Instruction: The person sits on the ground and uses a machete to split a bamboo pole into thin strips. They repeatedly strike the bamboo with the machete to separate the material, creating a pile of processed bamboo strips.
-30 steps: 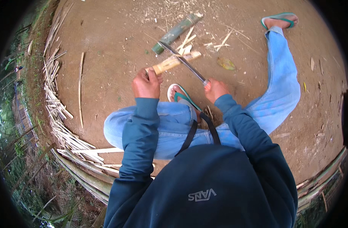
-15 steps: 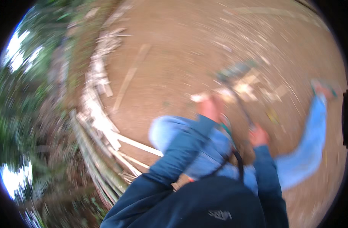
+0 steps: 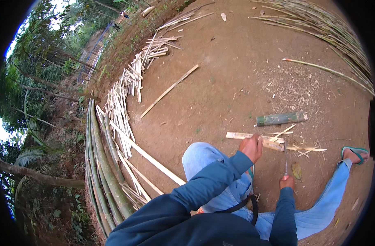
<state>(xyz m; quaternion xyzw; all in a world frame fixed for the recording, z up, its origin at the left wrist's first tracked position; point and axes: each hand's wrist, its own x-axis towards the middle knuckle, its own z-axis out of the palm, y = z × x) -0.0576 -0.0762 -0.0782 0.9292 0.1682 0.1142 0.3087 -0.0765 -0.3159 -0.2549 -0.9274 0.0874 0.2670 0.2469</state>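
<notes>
My left hand (image 3: 251, 148) is closed round a split bamboo piece (image 3: 273, 145), pale on the side that shows, just above the ground. In my right hand (image 3: 286, 182) is the handle of a long-bladed knife (image 3: 286, 162). Its blade points away from me and its far end meets the bamboo piece; how deep it sits there I cannot tell. Thin bamboo slivers (image 3: 310, 149) lie to the right of the blade. Just beyond, a short green bamboo section (image 3: 279, 119) rests on the soil.
Split bamboo strips (image 3: 122, 102) lie heaped on the left, beside long green bamboo poles (image 3: 109, 164). A lone strip (image 3: 171, 90) lies on the bare earth. More thin poles (image 3: 327, 28) are at the far right, near scattered shavings (image 3: 294, 88). A sandalled foot (image 3: 353, 156) stretches right.
The view has swung and sharpened from a blur. Both hands now appear lower and further right in the picture. The knife stays in my right hand, its blade now pointing more straight ahead.
</notes>
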